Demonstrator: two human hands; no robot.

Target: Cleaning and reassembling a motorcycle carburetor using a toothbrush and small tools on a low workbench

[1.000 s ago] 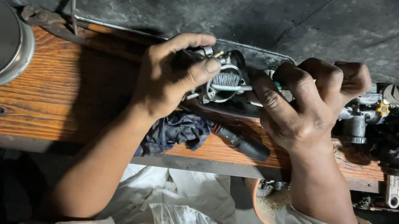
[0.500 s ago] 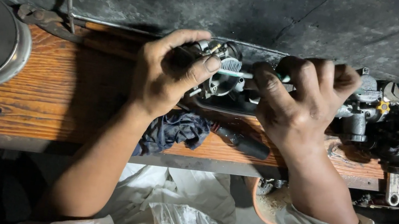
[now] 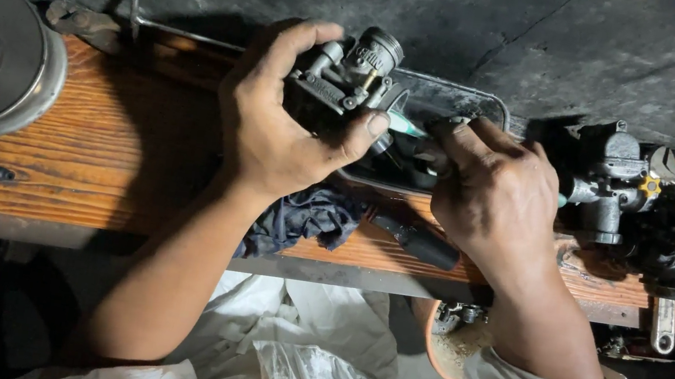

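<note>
At twelve o'clock over the bench (image 3: 122, 159), my left hand (image 3: 275, 132) grips the carburetor (image 3: 345, 72); my right hand (image 3: 495, 194), at three o'clock of it, pinches a green tool (image 3: 406, 124) against it.

The left hand (image 3: 276, 124) now holds the carburetor (image 3: 349, 72) lifted and tilted above the metal tray (image 3: 455, 101), where earlier it sat lower, between both hands. The right hand (image 3: 499, 199) has dropped toward the tray's near edge, its green-tipped tool (image 3: 406, 125) now pointing at the carburetor's underside.
</note>
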